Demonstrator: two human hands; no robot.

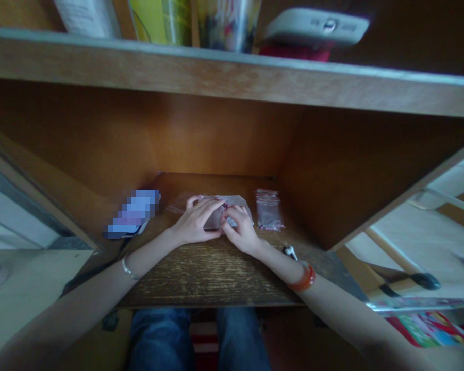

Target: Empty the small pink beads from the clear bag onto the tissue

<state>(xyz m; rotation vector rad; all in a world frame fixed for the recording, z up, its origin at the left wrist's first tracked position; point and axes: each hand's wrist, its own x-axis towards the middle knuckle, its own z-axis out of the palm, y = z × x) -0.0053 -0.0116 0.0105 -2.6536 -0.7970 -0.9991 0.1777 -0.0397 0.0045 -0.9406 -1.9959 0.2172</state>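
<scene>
The left hand [196, 221] and right hand [239, 230] are closing together, gripping a clear plastic bag [232, 203] mid-tabletop, worn wooden tabletop [209, 273] stretching beneath, small zip bag [268, 210] lying just beside, wooden shelf [216, 67] looming overhead.

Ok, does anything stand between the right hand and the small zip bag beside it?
Nothing visible: the right hand rests on a clear plastic bag, and the small zip bag lies just beyond it.
</scene>
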